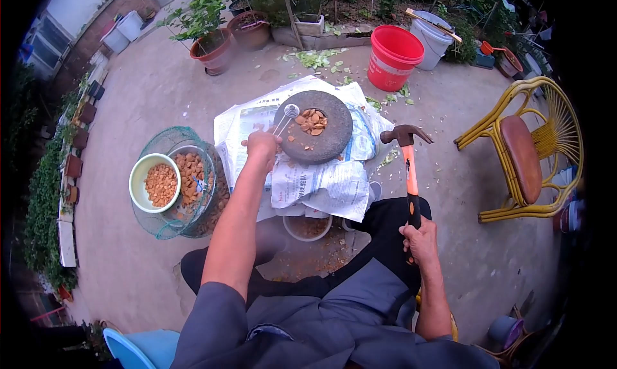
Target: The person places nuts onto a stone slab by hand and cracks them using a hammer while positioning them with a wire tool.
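Observation:
My right hand (421, 242) is wrapped round the black and orange handle of a claw hammer (410, 166), whose head points up at the right of the newspaper. My left hand (262, 145) is closed on a thin metal wire tool with a coiled end (291, 111). That coiled end is over the round grey stone block (334, 137), beside its hollow. Brown pits or shell pieces (312, 121) lie in the hollow, and a few are scattered on the stone. Under the block, newspaper (308, 192) is spread.
At the left, a pale green bowl (134, 188) of brown kernels sits on a green net basket (148, 222) of brown pits. A white bowl (308, 238) stands below the newspaper. A red bucket (393, 63) is behind at the right, a yellow cane chair (514, 215) at far right.

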